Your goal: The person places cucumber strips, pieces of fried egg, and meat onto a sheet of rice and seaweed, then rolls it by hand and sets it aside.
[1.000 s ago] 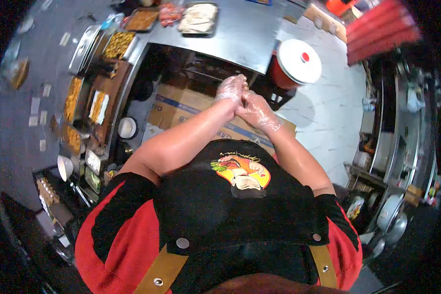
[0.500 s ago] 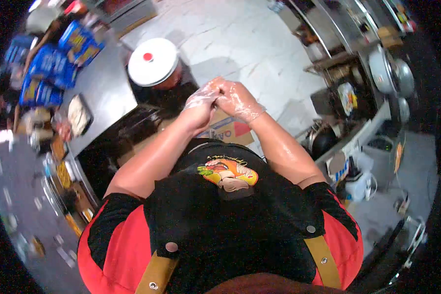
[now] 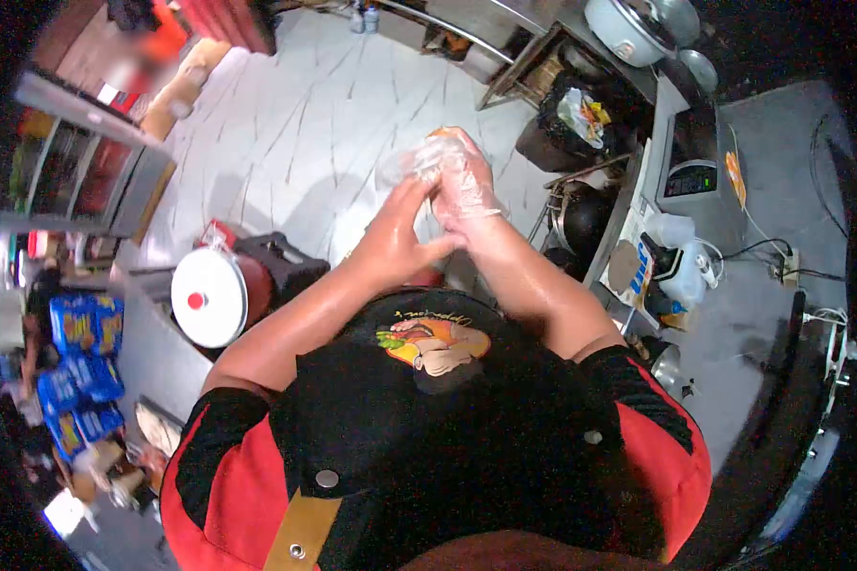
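Observation:
My right hand [image 3: 467, 176] wears a clear, shiny plastic glove that reaches its wrist. Its fingers are curled around loose, crumpled clear plastic [image 3: 405, 169], which looks like a second disposable glove and is smeared by motion. My left hand [image 3: 400, 224] looks bare down to its knuckles. Its thumb lies against my right wrist, while its fingers reach up to the plastic at the right palm; their tips are partly hidden. Both hands meet in front of my black apron [image 3: 428, 428], above the floor.
A large pot with a white lid [image 3: 209, 300] stands to the left, near blue packets [image 3: 81, 328] on a steel counter. A black-lined bin [image 3: 567, 124] is at front right. Farther right are a microwave [image 3: 700, 176] and a plastic jug [image 3: 681, 271]. A glass-fronted cabinet [image 3: 76, 171] stands at far left.
My view has swung to the right, so the pot sits farther left and lower. The plastic has come off most of my left hand and bunches at the right one.

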Available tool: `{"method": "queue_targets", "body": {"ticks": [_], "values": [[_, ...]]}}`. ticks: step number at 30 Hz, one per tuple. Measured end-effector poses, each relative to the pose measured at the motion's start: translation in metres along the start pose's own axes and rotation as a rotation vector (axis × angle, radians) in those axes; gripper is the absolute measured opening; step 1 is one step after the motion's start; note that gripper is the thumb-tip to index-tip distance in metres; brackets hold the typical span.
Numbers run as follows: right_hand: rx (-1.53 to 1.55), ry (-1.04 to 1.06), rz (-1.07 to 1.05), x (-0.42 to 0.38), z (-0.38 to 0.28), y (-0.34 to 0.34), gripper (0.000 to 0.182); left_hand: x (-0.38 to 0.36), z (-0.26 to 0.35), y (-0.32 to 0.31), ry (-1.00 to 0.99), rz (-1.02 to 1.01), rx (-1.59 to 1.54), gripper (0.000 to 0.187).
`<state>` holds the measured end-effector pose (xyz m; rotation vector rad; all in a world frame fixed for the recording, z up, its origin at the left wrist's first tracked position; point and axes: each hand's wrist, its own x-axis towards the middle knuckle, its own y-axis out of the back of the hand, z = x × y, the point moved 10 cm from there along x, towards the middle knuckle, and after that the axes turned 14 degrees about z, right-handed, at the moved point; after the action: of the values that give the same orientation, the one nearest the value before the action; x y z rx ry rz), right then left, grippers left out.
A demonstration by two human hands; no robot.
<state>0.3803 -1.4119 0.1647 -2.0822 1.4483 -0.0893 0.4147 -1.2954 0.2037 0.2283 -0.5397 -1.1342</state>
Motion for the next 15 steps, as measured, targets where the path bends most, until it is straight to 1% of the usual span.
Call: {"method": "queue_targets", "body": {"ticks": [1, 2, 3, 5, 6, 7, 9, 10, 11, 13, 14, 15], "values": [[0.14, -0.051, 0.144, 0.017, 0.0, 0.006, 0.009, 0.028, -0.002, 0.007, -0.102, 0.061, -0.017, 0.084], [0.107, -0.044, 0.204, 0.037, 0.001, 0.018, 0.008, 0.048, -0.001, 0.007, -0.196, 0.105, 0.003, 0.063], [0.116, -0.026, 0.224, 0.054, -0.004, 0.023, 0.008, 0.069, -0.012, 0.005, -0.211, 0.085, -0.009, 0.063], [0.105, -0.064, 0.184, 0.078, -0.003, 0.032, 0.008, 0.101, -0.029, -0.01, -0.33, 0.027, -0.03, 0.046], [0.212, -0.104, 0.112, 0.09, 0.004, 0.033, 0.01, 0.125, -0.021, -0.007, -0.337, 0.042, -0.039, 0.028], [0.218, -0.087, 0.13, 0.099, 0.002, 0.035, 0.01, 0.143, -0.026, -0.016, -0.348, 0.024, -0.053, 0.028], [0.304, 0.072, -0.027, 0.107, -0.015, 0.014, 0.013, 0.184, -0.061, -0.026, -0.137, -0.055, -0.004, 0.019], [0.348, 0.176, -0.046, 0.127, 0.008, 0.046, 0.012, 0.202, -0.069, -0.034, -0.118, -0.109, -0.007, 0.016], [0.362, 0.195, -0.033, 0.136, -0.005, 0.049, 0.012, 0.223, -0.07, -0.036, -0.135, -0.13, -0.006, 0.016], [0.06, -0.087, -0.009, 0.137, -0.011, 0.044, 0.034, 0.249, -0.114, -0.055, 0.262, -0.36, 0.019, 0.018], [-0.077, -0.042, -0.107, 0.124, -0.037, 0.027, 0.049, 0.267, -0.156, -0.059, 0.398, -0.179, -0.357, 0.021], [-0.071, -0.053, -0.092, 0.127, -0.061, 0.029, 0.049, 0.284, -0.158, -0.044, 0.612, -0.175, -0.391, 0.022]]}}
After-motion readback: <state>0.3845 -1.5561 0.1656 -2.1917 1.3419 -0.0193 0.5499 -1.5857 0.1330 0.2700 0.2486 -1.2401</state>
